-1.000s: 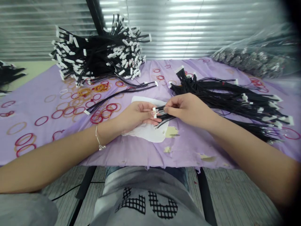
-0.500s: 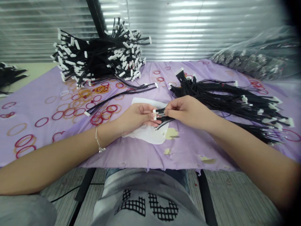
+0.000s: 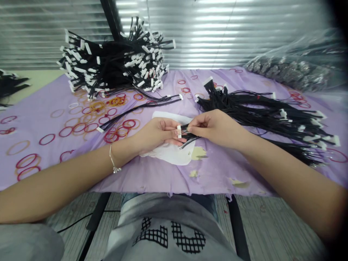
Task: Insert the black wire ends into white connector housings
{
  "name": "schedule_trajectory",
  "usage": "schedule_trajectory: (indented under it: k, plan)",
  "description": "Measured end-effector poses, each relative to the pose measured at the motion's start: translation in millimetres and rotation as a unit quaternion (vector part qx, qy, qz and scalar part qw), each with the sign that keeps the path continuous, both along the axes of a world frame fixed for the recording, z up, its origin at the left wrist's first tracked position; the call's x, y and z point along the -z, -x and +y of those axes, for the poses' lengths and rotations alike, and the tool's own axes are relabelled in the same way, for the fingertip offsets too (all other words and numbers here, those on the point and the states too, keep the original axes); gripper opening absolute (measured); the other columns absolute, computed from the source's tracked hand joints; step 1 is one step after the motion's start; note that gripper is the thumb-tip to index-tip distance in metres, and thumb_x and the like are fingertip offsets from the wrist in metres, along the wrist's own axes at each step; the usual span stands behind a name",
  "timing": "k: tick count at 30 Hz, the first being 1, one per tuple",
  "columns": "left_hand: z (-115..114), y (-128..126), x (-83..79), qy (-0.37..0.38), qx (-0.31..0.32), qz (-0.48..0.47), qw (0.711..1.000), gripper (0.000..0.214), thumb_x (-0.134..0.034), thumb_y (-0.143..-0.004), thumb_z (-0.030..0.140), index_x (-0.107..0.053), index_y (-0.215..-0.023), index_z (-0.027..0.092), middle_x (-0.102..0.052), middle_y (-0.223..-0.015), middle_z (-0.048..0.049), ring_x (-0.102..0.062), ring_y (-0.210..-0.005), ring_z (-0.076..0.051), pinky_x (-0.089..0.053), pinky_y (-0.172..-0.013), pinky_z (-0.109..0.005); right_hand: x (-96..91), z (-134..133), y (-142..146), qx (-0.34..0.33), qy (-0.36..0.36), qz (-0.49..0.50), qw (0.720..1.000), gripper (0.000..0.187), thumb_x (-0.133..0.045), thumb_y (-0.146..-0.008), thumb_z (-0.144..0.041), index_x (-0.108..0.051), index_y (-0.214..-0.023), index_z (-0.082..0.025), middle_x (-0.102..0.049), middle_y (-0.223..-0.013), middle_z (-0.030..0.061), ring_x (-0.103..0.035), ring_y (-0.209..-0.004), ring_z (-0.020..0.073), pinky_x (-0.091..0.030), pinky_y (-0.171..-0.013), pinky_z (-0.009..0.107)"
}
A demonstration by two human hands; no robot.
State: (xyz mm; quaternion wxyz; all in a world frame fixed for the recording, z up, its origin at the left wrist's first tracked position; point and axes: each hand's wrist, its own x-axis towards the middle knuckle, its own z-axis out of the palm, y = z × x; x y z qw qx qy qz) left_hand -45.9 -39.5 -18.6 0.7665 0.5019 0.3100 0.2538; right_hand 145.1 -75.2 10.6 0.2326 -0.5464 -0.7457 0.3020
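- Left-hand fingers (image 3: 171, 127): clenched on a white connector (image 3: 178, 131), seemingly to keep it steady.
- Right-hand fingers (image 3: 194, 125): grasping black wires (image 3: 191, 137) just beside it, apparently to keep them gathered.
- Beneath: white paper (image 3: 170, 156) on lilac cloth (image 3: 163, 177).
- Right: a wire-harness pile (image 3: 261, 116).
- Behind: a second wire-harness pile (image 3: 114, 61), well apart, likely against tangling.
- Left: red and orange rings (image 3: 78, 127).
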Motion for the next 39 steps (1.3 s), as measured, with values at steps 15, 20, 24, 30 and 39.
schedule_trajectory:
  k: [15, 20, 24, 30, 39]
  plan:
    - [5, 5, -3.2, -0.007, 0.035, -0.016, 0.999, 0.023, -0.072, -0.07, 0.025, -0.061, -0.078, 0.007, -0.067, -0.069, -0.0066, -0.068, -0.075, -0.019, -0.056, -0.07, -0.027, 2.4, 4, -4, -0.045, 0.01, 0.101, 0.994, 0.018, -0.057, -0.077, -0.029, -0.068, -0.078, -0.014, -0.062, -0.07, 0.0012, -0.05, -0.061, 0.0084, -0.039, -0.059, 0.021]
    - [4, 3, -2.8, -0.023, 0.032, -0.016, 0.999, 0.027, -0.071, -0.071, 0.03, -0.06, -0.083, 0.008, -0.067, -0.073, -0.0053, -0.068, -0.074, -0.018, -0.056, -0.07, -0.026, 0.8, 2, -3, -0.048, 0.011, 0.103, 0.993, 0.016, -0.057, -0.076, -0.024, -0.068, -0.077, -0.013, -0.062, -0.07, 0.0011, -0.049, -0.061, 0.0077, -0.039, -0.059, 0.02]
    - [1, 4, -1.7, -0.044, 0.012, 0.008, 0.999, 0.03, -0.069, -0.072, 0.032, -0.059, -0.091, 0.01, -0.067, -0.076, -0.0038, -0.068, -0.075, -0.018, -0.056, -0.069, -0.023, 0.1, 1, -1, -0.063, 0.016, 0.102, 0.993, 0.017, -0.055, -0.078, -0.023, -0.068, -0.079, -0.012, -0.061, -0.07, 0.0011, -0.047, -0.06, 0.0073, -0.037, -0.058, 0.02]
    - [1, 4, -1.5, -0.045, 0.023, 0.022, 0.998, 0.023, -0.067, -0.074, 0.03, -0.06, -0.08, 0.009, -0.067, -0.073, -0.0034, -0.068, -0.074, -0.016, -0.056, -0.068, -0.02, 0.5, -1, 3, -0.06, 0.017, 0.095, 0.994, 0.016, -0.054, -0.077, -0.023, -0.066, -0.075, -0.011, -0.058, -0.065, 0.0, -0.046, -0.057, 0.0063, -0.035, -0.054, 0.019]
    - [1, 2, -4.7, -0.026, -0.004, 0.028, 0.999, 0.017, -0.067, -0.074, 0.025, -0.061, -0.074, 0.009, -0.066, -0.069, -0.0031, -0.068, -0.071, -0.015, -0.055, -0.066, -0.019, 2.4, -2, 9, -0.032, -0.008, 0.071, 0.997, 0.019, -0.054, -0.079, -0.023, -0.067, -0.076, -0.01, -0.06, -0.065, 0.0013, -0.047, -0.056, 0.0067, -0.034, -0.052, 0.02]
